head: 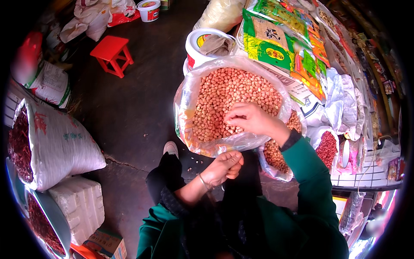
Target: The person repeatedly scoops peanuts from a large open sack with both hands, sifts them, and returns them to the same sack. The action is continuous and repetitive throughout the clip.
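Observation:
A large plastic-lined sack (181,106) stands before me, its rim rolled back, full of shelled peanuts with pinkish skins (239,84). Over the near right part of the peanuts is my right hand (250,118), fingers bent and fingertips close together at the nuts. Whether a nut is pinched between them is not clear. My left hand (224,168) is just below the sack's near rim, fingers curled in and thumb on top; anything inside it is hidden. A bracelet (203,181) circles my left wrist.
Right of the sack are a smaller bag of nuts (275,157), a bag of red kernels (326,149) and green food packets (268,42). A white tub (197,43) stands behind. To the left are a red stool (111,48), a white woven sack (64,142) and a foam box (79,204).

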{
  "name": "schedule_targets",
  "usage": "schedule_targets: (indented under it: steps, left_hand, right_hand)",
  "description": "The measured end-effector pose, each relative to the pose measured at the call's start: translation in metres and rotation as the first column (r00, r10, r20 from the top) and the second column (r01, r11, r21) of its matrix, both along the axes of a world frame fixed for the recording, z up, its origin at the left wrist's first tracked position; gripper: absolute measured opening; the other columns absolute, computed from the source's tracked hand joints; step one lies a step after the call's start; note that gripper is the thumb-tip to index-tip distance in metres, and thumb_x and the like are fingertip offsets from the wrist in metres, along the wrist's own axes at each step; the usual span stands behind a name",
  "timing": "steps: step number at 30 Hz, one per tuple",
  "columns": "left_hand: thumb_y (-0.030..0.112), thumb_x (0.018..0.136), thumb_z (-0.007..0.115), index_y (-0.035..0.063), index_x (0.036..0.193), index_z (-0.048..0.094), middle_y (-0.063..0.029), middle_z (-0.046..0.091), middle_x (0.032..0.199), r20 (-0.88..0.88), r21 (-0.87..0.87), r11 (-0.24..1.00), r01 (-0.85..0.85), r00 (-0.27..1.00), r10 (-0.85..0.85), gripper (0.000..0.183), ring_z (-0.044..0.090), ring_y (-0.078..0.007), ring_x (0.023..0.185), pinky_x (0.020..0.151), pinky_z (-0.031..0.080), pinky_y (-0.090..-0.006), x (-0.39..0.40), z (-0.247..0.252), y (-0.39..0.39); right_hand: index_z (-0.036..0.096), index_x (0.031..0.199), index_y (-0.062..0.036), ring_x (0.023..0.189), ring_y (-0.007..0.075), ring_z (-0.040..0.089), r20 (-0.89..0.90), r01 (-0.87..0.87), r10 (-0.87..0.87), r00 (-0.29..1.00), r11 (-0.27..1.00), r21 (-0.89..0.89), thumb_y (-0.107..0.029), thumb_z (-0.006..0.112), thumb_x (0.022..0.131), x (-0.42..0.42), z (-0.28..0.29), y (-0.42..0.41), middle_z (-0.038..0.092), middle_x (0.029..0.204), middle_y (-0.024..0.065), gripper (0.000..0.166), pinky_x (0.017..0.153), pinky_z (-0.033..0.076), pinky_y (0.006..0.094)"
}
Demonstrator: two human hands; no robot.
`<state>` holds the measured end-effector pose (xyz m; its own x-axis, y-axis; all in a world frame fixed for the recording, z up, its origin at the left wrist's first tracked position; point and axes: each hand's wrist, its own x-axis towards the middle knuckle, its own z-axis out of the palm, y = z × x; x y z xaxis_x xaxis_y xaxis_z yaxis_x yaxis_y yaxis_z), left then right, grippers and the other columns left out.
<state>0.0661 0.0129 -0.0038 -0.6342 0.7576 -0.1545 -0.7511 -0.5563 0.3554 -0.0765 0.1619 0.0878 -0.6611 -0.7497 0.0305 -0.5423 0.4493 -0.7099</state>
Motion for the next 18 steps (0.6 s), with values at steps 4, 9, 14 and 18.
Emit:
schedule_targets:
  steps: [4, 9, 14, 18]
  left_hand:
    - [0.045, 0.106, 0.029, 0.0024, 0.097, 0.057, -0.0017, 0.043, 0.070, 0.151, 0.126, 0.979, -0.161, 0.978, 0.142, 0.052, 0.031, -0.0080, 0.052, 0.049, 0.028, -0.0219, -0.001, 0.018, -0.007]
    - [0.037, 0.106, 0.039, 0.0042, 0.087, 0.054, 0.0007, 0.040, 0.065, 0.143, 0.075, 0.986, -0.146, 0.981, 0.134, 0.041, 0.029, -0.0075, 0.051, 0.046, 0.026, -0.0218, 0.003, 0.012, -0.005]
    - [0.031, 0.105, 0.047, 0.0061, 0.082, 0.052, 0.0048, 0.033, 0.060, -0.041, 0.025, 0.996, 0.087, 0.995, -0.086, 0.034, 0.025, -0.0051, 0.048, 0.043, 0.022, -0.0206, 0.004, 0.010, -0.006]
    - [0.034, 0.104, 0.048, 0.0062, 0.082, 0.052, 0.0065, 0.030, 0.059, -0.133, -0.081, 0.977, 0.198, 0.969, -0.208, 0.035, 0.024, -0.0041, 0.048, 0.043, 0.022, -0.0204, 0.001, 0.008, 0.003]
  right_hand:
    - [0.071, 0.097, -0.0028, 0.085, 0.0177, 0.063, 0.174, -0.074, 0.077, 0.982, 0.997, -0.025, -0.008, 0.071, 0.085, 0.038, 0.018, 0.010, 0.066, 0.088, 0.0065, 0.014, 0.077, 0.051, 0.0309]
    - [0.071, 0.102, -0.0032, 0.088, 0.0166, 0.064, 0.056, 0.059, -0.055, 0.997, 0.995, -0.075, -0.004, 0.070, 0.085, 0.035, -0.002, 0.016, 0.066, 0.090, 0.0079, 0.017, 0.077, 0.051, 0.0300]
    - [0.072, 0.095, -0.0073, 0.094, 0.0260, 0.060, -0.381, -0.286, 0.340, 0.860, 0.939, 0.193, -0.009, 0.069, 0.078, 0.005, -0.040, -0.009, 0.065, 0.102, 0.0072, 0.017, 0.083, 0.049, 0.0388]
    - [0.072, 0.090, -0.0096, 0.108, 0.0207, 0.058, -0.278, -0.418, 0.485, 0.829, 0.868, 0.267, -0.018, 0.064, 0.076, -0.003, -0.149, -0.034, 0.065, 0.109, 0.0045, 0.018, 0.094, 0.042, 0.0361]
